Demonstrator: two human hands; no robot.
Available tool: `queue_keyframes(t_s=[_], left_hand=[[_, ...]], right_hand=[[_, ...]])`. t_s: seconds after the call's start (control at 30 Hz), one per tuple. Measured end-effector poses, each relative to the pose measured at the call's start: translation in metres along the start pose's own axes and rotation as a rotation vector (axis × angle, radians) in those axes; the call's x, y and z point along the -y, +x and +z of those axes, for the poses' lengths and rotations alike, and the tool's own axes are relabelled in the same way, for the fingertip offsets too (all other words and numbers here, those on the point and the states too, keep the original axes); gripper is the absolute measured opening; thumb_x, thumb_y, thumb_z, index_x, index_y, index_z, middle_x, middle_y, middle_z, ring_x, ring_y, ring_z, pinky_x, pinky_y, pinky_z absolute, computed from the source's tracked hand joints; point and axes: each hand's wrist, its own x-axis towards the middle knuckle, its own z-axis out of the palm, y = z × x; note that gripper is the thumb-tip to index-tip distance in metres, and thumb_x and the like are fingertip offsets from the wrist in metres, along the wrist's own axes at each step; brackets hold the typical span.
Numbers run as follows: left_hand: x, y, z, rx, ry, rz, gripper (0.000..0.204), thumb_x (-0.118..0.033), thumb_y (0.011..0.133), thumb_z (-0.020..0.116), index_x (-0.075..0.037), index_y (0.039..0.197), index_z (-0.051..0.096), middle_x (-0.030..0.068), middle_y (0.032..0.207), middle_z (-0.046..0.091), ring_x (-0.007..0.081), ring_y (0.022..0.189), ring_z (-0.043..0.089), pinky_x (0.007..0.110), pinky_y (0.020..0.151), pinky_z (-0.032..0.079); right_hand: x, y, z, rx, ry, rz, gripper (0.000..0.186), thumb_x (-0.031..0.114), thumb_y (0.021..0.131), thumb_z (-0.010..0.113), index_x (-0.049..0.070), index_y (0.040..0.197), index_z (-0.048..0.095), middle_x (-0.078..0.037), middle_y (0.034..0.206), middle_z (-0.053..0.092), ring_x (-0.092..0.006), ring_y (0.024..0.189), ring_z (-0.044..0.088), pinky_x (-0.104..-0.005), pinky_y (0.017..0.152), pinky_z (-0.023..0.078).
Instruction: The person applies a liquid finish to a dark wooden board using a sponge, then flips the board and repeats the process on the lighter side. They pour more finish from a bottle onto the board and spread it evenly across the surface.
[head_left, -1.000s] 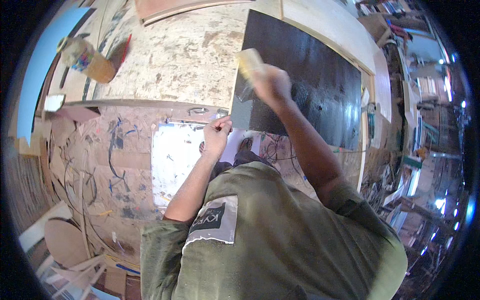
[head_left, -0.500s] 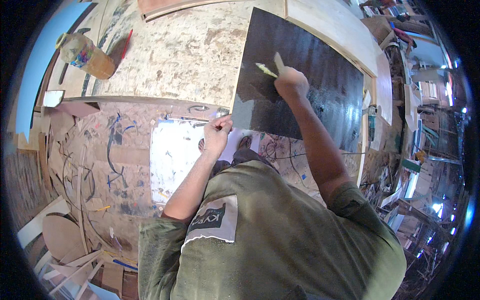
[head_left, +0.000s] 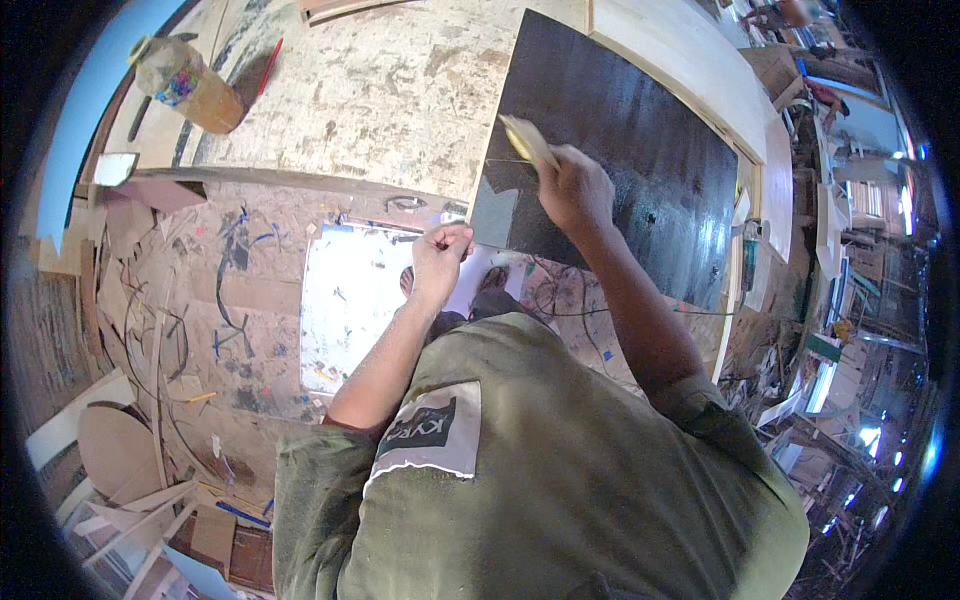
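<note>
R hand [head_left: 580,190] fingers clamp flat tan tool [head_left: 530,142] over glossy blk panel [head_left: 640,140]; L hand [head_left: 438,262] at corner, can't tell grip.

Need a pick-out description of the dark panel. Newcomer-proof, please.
Find the pale, stained worktop across the upper part of the view. Toward its right, beneath the person's right hand, is the large dark panel. Its glossy, near-black face, with a grey patch at the near-left corner, sets it apart from the pale board along its far edge.
</note>
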Motion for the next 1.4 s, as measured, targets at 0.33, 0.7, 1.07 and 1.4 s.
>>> queue_keyframes(t_s=[0.33,0.7,1.07,1.4], left_hand=[[0.002,0.000,0.000,0.017,-0.067,-0.051,0.014,-0.012,0.095,0.068,0.002,0.098,0.070,0.0054,0.078,0.069,0.0095,0.067,0.062,0.024,0.064,0.051],[0.009,-0.029,-0.053,-0.065,-0.095,-0.227,0.011,-0.009,0.095,0.062,-0.001,0.099,0.068,0.0062,0.081,0.070,0.0116,0.071,0.064,0.027,0.068,0.052],[0.014,-0.029,-0.071,-0.137,-0.092,-0.142,0.020,-0.010,0.092,0.064,0.004,0.106,0.066,0.0129,0.089,0.070,0.0186,0.079,0.066,0.033,0.074,0.054],[0.019,-0.024,-0.096,-0.264,-0.061,-0.160,0.018,-0.013,0.095,0.060,0.002,0.106,0.065,0.0086,0.086,0.069,0.0160,0.078,0.065,0.031,0.074,0.053]], right_hand=[[-0.037,-0.035,0.005,0.147,-0.154,0.030,0.021,0.017,0.089,0.058,0.009,0.102,0.072,-0.014,0.093,0.071,-0.0356,0.088,0.069,-0.0470,0.077,0.055],[0.047,-0.036,0.005,0.378,0.056,-0.047,0.018,0.022,0.090,0.060,0.011,0.096,0.074,-0.015,0.091,0.072,-0.0347,0.085,0.070,-0.0455,0.076,0.056],[-0.019,-0.075,0.008,0.062,-0.045,-0.237,0.019,0.009,0.080,0.060,0.011,0.095,0.072,-0.007,0.101,0.071,-0.0295,0.091,0.068,-0.0421,0.074,0.057],[0.033,-0.101,0.005,0.340,0.047,-0.237,0.012,0.016,0.082,0.062,0.010,0.087,0.071,-0.011,0.084,0.068,-0.0321,0.081,0.066,-0.0446,0.071,0.053]])
